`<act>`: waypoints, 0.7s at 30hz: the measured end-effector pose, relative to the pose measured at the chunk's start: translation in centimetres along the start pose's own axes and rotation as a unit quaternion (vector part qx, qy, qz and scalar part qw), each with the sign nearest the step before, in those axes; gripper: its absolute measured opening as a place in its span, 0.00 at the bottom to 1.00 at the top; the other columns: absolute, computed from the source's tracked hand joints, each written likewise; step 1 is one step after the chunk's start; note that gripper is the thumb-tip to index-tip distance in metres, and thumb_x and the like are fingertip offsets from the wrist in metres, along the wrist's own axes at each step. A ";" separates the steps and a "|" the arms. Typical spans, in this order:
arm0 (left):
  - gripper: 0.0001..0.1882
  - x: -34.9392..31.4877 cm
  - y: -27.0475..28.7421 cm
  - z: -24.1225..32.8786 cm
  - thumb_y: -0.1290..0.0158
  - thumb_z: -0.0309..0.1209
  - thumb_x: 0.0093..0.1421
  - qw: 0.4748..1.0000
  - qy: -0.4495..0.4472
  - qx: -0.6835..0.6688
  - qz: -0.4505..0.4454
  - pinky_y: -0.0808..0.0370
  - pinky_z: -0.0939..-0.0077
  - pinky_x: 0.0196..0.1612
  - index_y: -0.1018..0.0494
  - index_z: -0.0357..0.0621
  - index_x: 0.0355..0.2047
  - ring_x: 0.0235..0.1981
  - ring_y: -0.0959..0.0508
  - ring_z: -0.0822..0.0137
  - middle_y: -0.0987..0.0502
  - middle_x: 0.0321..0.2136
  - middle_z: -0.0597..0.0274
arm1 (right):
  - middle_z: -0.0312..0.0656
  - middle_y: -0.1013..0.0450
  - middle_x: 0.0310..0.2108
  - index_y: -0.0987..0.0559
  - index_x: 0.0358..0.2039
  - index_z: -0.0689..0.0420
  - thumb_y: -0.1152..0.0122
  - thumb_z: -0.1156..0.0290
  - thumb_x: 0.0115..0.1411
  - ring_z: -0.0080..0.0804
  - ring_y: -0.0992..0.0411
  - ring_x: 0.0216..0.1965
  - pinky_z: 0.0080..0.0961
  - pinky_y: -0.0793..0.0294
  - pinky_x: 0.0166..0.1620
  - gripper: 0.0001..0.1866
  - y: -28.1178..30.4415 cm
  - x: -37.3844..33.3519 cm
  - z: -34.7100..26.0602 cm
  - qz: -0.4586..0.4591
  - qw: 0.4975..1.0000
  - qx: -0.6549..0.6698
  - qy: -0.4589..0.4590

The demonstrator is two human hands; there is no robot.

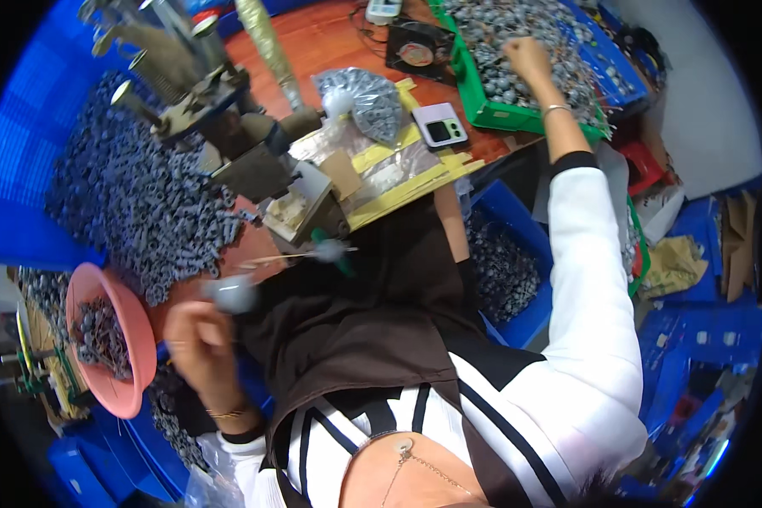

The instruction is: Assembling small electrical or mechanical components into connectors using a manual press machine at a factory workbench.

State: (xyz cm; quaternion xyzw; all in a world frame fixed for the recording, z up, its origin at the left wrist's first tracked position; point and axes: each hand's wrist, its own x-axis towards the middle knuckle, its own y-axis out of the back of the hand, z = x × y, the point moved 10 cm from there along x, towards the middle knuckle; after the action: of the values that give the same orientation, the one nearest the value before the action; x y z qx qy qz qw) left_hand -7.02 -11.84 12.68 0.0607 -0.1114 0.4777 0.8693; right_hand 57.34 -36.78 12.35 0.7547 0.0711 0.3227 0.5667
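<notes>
My left hand (201,351), smeared by motion, is over the left side of my lap with its fingers curled. At its fingertips is a blurred grey round part (231,294). Just beyond, a smaller grey piece (328,251) with a green bit and a thin stick or wire shows below the metal hand press (245,144). My right hand (529,63) reaches over the green tray (504,117), which is heaped with grey round parts (504,80). Its fingers are bent together among the parts; what they grip is too small to tell.
Grey plastic pieces (144,203) are piled left of the press. A pink basin (148,339) holds wired pieces. A clear bag of parts (372,106), a phone (440,125) and a black fan (419,52) lie on the red table. A blue bin (533,233) stands under my right arm.
</notes>
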 end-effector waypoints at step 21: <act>0.09 13.7 -8.7 -8.1 0.47 0.23 0.50 0.828 -0.273 0.482 -0.087 0.30 0.63 0.43 0.24 0.38 0.34 0.40 0.26 0.55 0.23 0.37 0.53 | 0.35 0.29 0.24 0.24 0.46 0.66 0.54 0.60 0.68 0.21 0.34 0.24 0.17 0.35 0.30 0.21 19.1 -12.0 -15.5 0.021 0.700 0.702 0.131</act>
State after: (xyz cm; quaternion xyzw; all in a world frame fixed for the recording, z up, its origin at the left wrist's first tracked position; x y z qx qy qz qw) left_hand 8.51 -3.62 8.33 0.6095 -0.0940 0.3573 0.7015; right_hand 34.24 -36.53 26.98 0.8851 0.3347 0.2870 -0.1493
